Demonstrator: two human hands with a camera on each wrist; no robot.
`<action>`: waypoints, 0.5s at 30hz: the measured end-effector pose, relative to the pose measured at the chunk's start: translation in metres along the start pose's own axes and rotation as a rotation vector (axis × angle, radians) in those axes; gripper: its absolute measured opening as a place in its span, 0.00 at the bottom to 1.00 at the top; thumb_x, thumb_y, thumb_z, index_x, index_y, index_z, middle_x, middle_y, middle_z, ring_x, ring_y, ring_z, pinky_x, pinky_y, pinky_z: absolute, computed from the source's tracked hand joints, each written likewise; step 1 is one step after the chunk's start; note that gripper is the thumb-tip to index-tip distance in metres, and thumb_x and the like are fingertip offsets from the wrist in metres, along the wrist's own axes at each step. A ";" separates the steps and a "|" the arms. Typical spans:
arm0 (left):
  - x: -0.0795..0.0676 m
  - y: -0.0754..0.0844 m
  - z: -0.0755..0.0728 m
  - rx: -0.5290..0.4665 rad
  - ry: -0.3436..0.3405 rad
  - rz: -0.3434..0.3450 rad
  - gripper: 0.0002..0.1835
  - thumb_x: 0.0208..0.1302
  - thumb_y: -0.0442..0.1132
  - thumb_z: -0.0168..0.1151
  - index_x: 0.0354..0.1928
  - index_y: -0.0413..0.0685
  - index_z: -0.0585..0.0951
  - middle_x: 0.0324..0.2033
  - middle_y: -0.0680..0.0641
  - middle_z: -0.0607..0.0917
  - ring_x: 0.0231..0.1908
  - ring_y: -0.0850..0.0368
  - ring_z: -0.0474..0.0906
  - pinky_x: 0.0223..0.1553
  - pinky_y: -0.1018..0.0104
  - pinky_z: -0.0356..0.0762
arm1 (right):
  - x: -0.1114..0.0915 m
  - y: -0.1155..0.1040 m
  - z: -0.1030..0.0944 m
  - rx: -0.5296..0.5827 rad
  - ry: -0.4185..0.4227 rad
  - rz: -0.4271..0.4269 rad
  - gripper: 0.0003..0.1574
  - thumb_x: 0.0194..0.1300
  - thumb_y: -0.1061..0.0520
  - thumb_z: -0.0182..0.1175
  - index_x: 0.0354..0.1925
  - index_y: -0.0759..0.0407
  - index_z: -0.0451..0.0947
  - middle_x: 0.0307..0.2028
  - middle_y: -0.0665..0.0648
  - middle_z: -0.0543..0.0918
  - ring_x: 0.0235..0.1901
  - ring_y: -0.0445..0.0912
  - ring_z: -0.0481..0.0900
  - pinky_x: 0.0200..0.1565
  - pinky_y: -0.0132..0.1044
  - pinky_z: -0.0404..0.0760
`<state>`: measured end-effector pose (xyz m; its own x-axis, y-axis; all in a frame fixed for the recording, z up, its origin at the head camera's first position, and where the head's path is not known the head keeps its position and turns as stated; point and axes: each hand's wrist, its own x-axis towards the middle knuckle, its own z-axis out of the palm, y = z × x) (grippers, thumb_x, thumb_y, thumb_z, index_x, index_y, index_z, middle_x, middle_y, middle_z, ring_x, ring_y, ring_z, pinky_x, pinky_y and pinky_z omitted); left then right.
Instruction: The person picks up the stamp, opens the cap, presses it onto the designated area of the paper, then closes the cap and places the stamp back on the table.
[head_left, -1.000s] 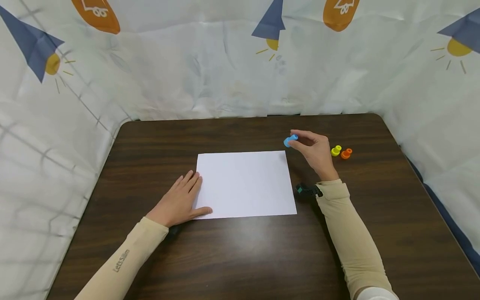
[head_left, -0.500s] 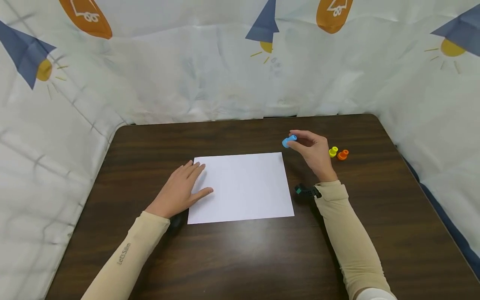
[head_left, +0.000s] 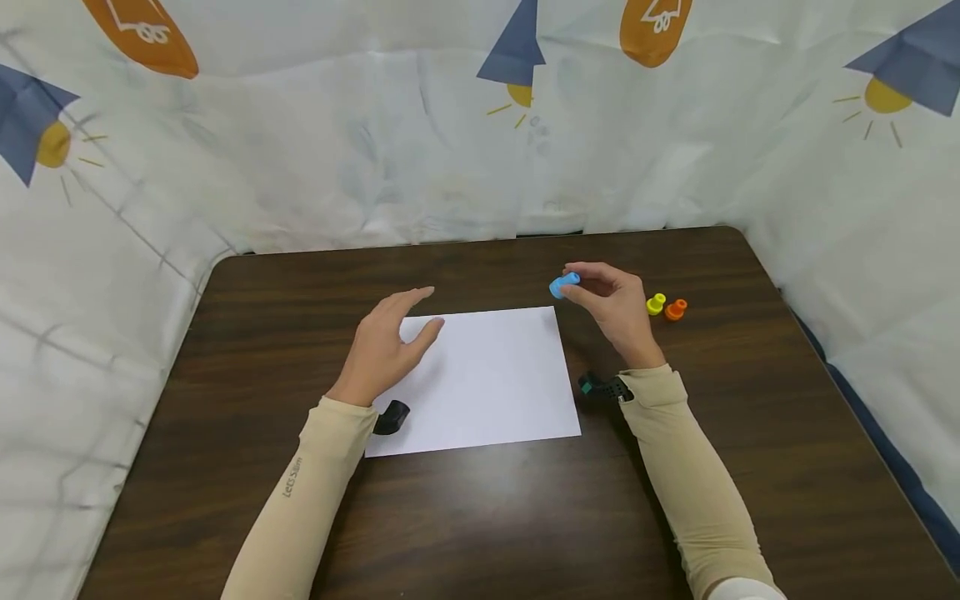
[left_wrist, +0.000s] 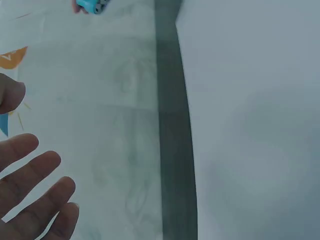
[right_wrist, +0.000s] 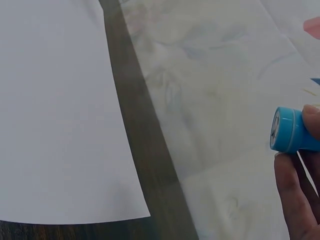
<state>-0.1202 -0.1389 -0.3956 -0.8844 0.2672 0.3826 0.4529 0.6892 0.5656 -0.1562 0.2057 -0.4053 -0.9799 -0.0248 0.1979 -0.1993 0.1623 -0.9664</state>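
Observation:
My right hand (head_left: 613,312) pinches a small blue toy stamp (head_left: 562,286) between thumb and fingers, beyond the paper's far right corner. In the right wrist view, the stamp's round patterned end (right_wrist: 275,129) faces left. A white sheet of paper (head_left: 491,383) lies on the brown table (head_left: 480,517). Over its left part hovers my left hand (head_left: 382,346), holding nothing, thumb and fingers spread apart. The left wrist view shows those fingers (left_wrist: 35,172) loosely bent and the blue stamp at the top edge.
A yellow stamp (head_left: 656,304) and an orange stamp (head_left: 677,310) stand side by side on the table, just right of my right hand. A white printed curtain (head_left: 337,167) surrounds the table's back and sides.
My left hand has lifted off the paper's left edge and moved up and to the right above it. The right hand keeps its pinch on the blue stamp, nearly still.

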 end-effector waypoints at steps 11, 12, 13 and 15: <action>0.028 0.024 0.028 -0.326 0.038 -0.015 0.21 0.73 0.43 0.65 0.65 0.48 0.80 0.62 0.46 0.85 0.60 0.49 0.82 0.62 0.50 0.80 | 0.000 -0.002 0.006 0.028 -0.023 -0.003 0.22 0.64 0.56 0.73 0.56 0.60 0.85 0.49 0.46 0.89 0.48 0.44 0.88 0.52 0.29 0.87; 0.029 0.024 0.030 -0.350 0.038 -0.026 0.21 0.73 0.43 0.65 0.65 0.49 0.81 0.62 0.47 0.85 0.59 0.50 0.82 0.62 0.50 0.81 | -0.001 -0.003 0.007 0.035 -0.024 -0.005 0.22 0.64 0.57 0.73 0.56 0.60 0.86 0.49 0.47 0.90 0.48 0.45 0.88 0.52 0.29 0.87; 0.030 0.024 0.033 -0.376 0.038 -0.039 0.20 0.73 0.43 0.64 0.64 0.50 0.81 0.61 0.47 0.86 0.58 0.50 0.83 0.61 0.50 0.81 | -0.001 -0.004 0.007 0.039 -0.028 -0.008 0.22 0.64 0.57 0.73 0.56 0.60 0.85 0.49 0.48 0.90 0.48 0.46 0.88 0.52 0.29 0.88; 0.030 0.025 0.038 -0.433 0.037 -0.069 0.19 0.73 0.43 0.64 0.63 0.51 0.81 0.60 0.47 0.86 0.57 0.51 0.84 0.60 0.50 0.82 | -0.001 -0.005 0.009 0.052 -0.039 -0.008 0.22 0.64 0.57 0.74 0.56 0.60 0.85 0.49 0.50 0.90 0.48 0.46 0.88 0.52 0.30 0.88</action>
<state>-0.1400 -0.0886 -0.3977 -0.9133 0.2003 0.3547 0.4052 0.3565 0.8419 -0.1539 0.1957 -0.4022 -0.9776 -0.0644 0.2005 -0.2066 0.1107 -0.9721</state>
